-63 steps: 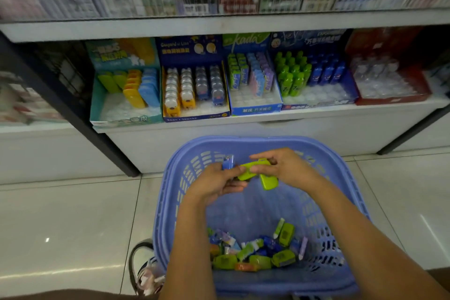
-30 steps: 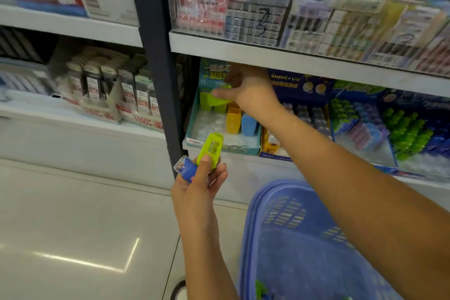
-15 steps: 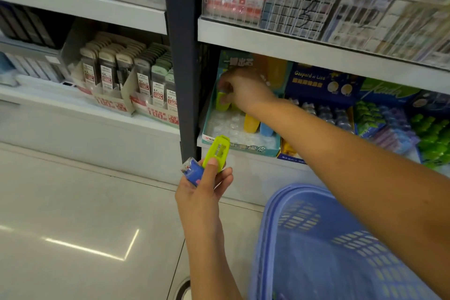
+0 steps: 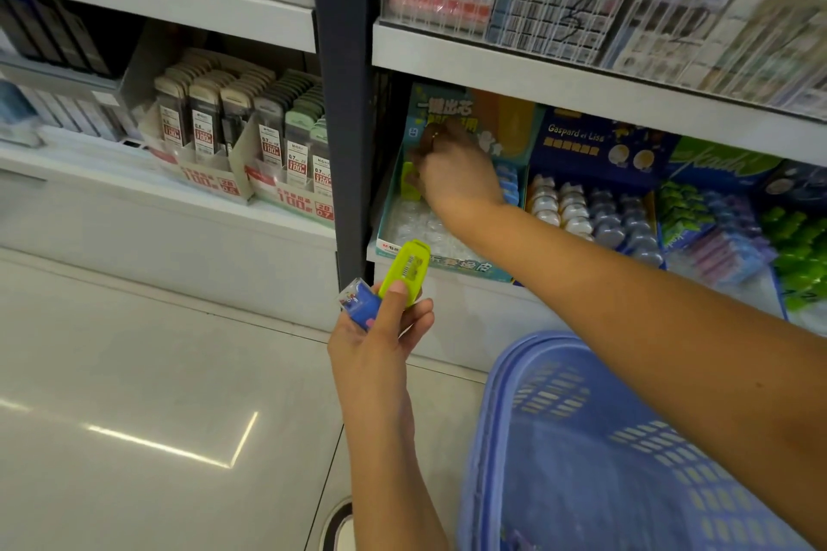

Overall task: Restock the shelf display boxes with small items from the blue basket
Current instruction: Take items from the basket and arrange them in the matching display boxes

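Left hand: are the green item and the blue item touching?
Touching. The head view shows the green item and blue item pressed side by side in the left hand.

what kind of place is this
Most likely a stationery shop aisle. White shelves carry open display boxes of small coloured items and racks of carded pencil leads with price tags, and a blue basket of stock sits on the tiled floor while a person restocks.

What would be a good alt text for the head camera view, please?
The right hand reaches into a teal display box on the lower shelf, at a green item standing there. The left hand holds a green item and a blue item beside the blue basket.
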`<control>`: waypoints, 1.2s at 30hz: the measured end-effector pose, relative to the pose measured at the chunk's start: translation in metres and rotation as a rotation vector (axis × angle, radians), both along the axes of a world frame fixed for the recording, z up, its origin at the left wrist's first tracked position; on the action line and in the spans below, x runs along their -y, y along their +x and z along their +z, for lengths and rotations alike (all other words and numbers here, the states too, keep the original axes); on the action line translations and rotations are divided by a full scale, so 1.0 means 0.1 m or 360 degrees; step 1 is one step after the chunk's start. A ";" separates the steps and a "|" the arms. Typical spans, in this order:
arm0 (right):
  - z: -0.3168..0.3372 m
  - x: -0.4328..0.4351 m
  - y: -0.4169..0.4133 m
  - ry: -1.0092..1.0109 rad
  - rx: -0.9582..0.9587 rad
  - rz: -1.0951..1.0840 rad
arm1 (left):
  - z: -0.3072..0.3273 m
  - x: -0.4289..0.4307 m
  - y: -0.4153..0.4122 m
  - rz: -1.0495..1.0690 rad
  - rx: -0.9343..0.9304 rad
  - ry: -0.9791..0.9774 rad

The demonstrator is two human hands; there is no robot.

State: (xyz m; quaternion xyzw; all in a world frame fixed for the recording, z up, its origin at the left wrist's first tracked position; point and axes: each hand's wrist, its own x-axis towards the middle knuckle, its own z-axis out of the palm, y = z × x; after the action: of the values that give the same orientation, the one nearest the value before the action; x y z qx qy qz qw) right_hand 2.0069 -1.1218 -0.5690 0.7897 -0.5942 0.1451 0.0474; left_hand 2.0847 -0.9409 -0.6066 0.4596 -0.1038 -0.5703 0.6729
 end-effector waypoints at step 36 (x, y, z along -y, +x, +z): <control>0.29 -0.11 -0.35 0.0314 0.0280 0.0006 | 0.01 -0.01 -0.07 -0.0103 0.0384 0.0009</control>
State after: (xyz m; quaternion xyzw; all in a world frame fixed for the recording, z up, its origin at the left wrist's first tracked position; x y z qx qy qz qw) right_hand 1.9716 -1.1109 -0.5398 0.7758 -0.6060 0.1548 -0.0832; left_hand 2.0779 -0.9399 -0.6052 0.5232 -0.1972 -0.5326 0.6354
